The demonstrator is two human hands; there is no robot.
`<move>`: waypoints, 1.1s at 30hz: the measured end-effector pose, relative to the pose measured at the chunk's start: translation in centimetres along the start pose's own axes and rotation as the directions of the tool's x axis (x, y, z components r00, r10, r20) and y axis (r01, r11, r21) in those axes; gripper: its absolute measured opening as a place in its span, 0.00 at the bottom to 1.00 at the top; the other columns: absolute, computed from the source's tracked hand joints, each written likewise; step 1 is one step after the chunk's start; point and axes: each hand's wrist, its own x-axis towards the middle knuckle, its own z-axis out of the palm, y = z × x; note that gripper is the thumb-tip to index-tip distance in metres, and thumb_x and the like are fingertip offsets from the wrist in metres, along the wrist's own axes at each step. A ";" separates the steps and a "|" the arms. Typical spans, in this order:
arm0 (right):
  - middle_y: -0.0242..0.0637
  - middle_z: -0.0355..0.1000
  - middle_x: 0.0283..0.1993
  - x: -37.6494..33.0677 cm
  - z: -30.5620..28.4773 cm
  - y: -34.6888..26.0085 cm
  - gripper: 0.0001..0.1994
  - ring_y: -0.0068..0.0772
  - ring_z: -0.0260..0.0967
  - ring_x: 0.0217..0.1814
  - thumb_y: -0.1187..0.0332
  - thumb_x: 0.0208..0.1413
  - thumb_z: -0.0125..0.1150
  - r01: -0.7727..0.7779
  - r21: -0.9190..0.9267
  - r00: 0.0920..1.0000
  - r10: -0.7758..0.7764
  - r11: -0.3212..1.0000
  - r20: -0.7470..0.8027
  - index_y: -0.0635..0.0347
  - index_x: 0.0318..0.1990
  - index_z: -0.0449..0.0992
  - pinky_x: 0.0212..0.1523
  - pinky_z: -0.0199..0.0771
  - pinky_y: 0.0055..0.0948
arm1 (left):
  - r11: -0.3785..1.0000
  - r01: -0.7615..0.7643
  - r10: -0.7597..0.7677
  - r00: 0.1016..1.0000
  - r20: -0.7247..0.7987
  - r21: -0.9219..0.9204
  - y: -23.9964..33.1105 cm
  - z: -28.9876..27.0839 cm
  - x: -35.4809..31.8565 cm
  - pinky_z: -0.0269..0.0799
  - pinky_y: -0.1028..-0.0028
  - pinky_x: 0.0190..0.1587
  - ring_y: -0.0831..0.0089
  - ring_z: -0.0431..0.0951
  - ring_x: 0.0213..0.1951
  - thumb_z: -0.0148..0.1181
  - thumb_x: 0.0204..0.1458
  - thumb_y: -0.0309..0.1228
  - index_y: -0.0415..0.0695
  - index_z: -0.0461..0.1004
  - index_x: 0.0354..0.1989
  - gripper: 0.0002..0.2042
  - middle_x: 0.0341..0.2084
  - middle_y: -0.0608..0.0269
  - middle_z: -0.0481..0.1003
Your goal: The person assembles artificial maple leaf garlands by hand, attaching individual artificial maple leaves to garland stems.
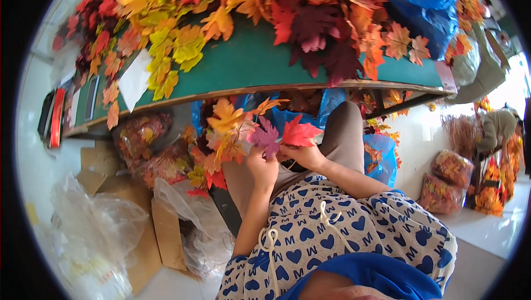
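Both hands are up over the lap, just short of the near edge of the green table (238, 70); the left hand (262, 166) has its fingers curled in and looks to be pinching the base of a purple leaf (266, 138); the right hand (306, 157) comes in from the other side, fingertips pressed together at the bottom of a bright red leaf (300, 132); the two hands are right beside each other, and I can't tell exactly which fingertips are on which stem; the purple and red leaves stick up above the knuckles, side by side; a bunch of orange leaves (225, 116) hangs just left of the purple one, trailing down beside the left forearm.

The tabletop is loaded, btw; yellow leaves (187, 45) toward the left, dark maroon leaves (318, 26) around the middle, a crumpled blue plastic bag (428, 4) at the right; a white sheet (136, 80) pokes over the near edge; down on the left there's a cardboard box (167, 233) next to cloudy clear plastic (91, 228); way off right, another person (496, 129) bends over more orange foliage (492, 192).
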 end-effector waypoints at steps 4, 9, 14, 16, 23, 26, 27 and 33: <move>0.34 0.74 0.28 0.7 -1.3 -0.6 0.05 0.20 0.70 0.28 0.73 0.51 0.61 0.144 -0.124 0.990 -0.144 0.982 0.005 0.66 0.34 0.74 0.29 0.72 0.23 | 0.999 0.018 -0.014 0.993 0.119 -0.034 0.3 0.1 -0.1 0.70 0.74 0.36 0.70 0.76 0.33 0.57 0.45 0.17 0.36 0.74 0.35 0.08 0.26 0.59 0.74; 0.33 0.73 0.30 1.2 -2.5 0.3 0.08 0.18 0.69 0.32 0.68 0.53 0.61 0.008 0.123 0.999 -0.003 0.992 -0.044 0.65 0.34 0.74 0.31 0.71 0.21 | 0.504 0.438 -0.346 0.892 0.290 -0.745 0.8 2.2 -1.4 0.70 0.78 0.43 0.71 0.75 0.37 0.52 0.53 0.18 0.32 0.68 0.46 0.12 0.31 0.62 0.73; 0.33 0.73 0.30 0.8 -4.9 -1.1 0.09 0.19 0.69 0.30 0.68 0.53 0.61 -0.069 -0.092 0.997 0.070 0.993 0.010 0.64 0.36 0.74 0.31 0.70 0.22 | 0.345 0.675 -0.183 0.730 0.658 -0.653 -0.8 2.9 -1.5 0.70 0.65 0.50 0.67 0.76 0.40 0.50 0.57 0.25 0.37 0.69 0.41 0.07 0.34 0.59 0.74; 0.37 0.74 0.30 0.1 -6.8 -2.9 0.11 0.27 0.72 0.29 0.65 0.52 0.61 0.043 -0.347 0.995 -0.010 0.937 0.096 0.63 0.38 0.74 0.31 0.72 0.27 | 0.246 0.701 -0.170 0.711 0.683 -0.669 1.1 2.8 -1.1 0.73 0.64 0.49 0.68 0.76 0.36 0.49 0.57 0.27 0.39 0.68 0.35 0.05 0.31 0.59 0.73; 0.43 0.68 0.38 0.7 -22.9 -14.1 0.09 0.45 0.68 0.39 0.73 0.51 0.55 -0.243 -0.923 0.554 -0.739 0.298 -0.384 0.58 0.40 0.74 0.37 0.71 0.38 | 0.267 0.647 -0.210 0.762 0.613 -0.714 0.1 1.5 -0.9 0.64 0.83 0.21 0.83 0.68 0.25 0.49 0.57 0.26 0.40 0.68 0.38 0.04 0.28 0.66 0.69; 0.44 0.65 0.43 3.8 -29.5 -12.9 0.09 0.47 0.67 0.42 0.72 0.53 0.51 -0.288 -0.952 0.573 -0.776 0.108 -0.262 0.57 0.41 0.74 0.39 0.70 0.39 | 0.273 0.666 -0.191 0.745 0.639 -0.694 1.3 2.0 -0.7 0.65 0.84 0.25 0.82 0.68 0.27 0.51 0.56 0.24 0.40 0.68 0.45 0.10 0.30 0.67 0.69; 0.44 0.66 0.42 4.5 -30.8 -12.3 0.10 0.47 0.67 0.42 0.72 0.52 0.50 -0.315 -0.949 0.710 -0.657 0.023 -0.251 0.57 0.41 0.74 0.40 0.70 0.39 | 0.287 0.664 -0.221 0.748 0.626 -0.691 1.7 2.1 -0.9 0.66 0.84 0.27 0.82 0.68 0.28 0.52 0.55 0.23 0.40 0.67 0.48 0.12 0.31 0.66 0.69; 0.35 0.74 0.38 1.6 -33.0 -13.7 0.10 0.39 0.72 0.40 0.73 0.49 0.54 -0.214 -0.977 0.496 -0.859 0.018 -0.125 0.56 0.40 0.77 0.41 0.72 0.33 | 0.228 0.599 -0.162 0.801 0.576 -0.768 2.5 1.9 0.1 0.76 0.75 0.39 0.76 0.73 0.32 0.52 0.53 0.19 0.43 0.64 0.53 0.18 0.33 0.63 0.71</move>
